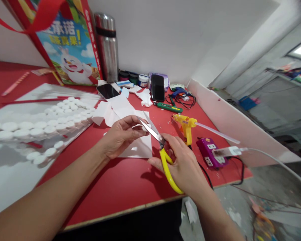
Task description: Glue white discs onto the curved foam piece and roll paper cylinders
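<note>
My right hand point(182, 160) holds scissors point(168, 170) with yellow handles, their metal blades parted and pointing up to the left. A small white piece point(146, 127) lies between the fingertips of my left hand point(124, 134) and the blades; its full shape is partly hidden by the fingers. Both hands are above a white sheet point(137, 147) on the red table. To the left stands a structure of white round discs point(25, 130) joined in rows, on a large white board.
A yellow glue gun point(187, 127) and a purple power strip point(212, 152) are at the right. Behind are a green cutter point(168, 107), a black phone point(107, 91), paper scraps point(144, 97), a steel flask point(107, 50) and a printed box point(70, 50). The table's front edge point(120, 214) runs below.
</note>
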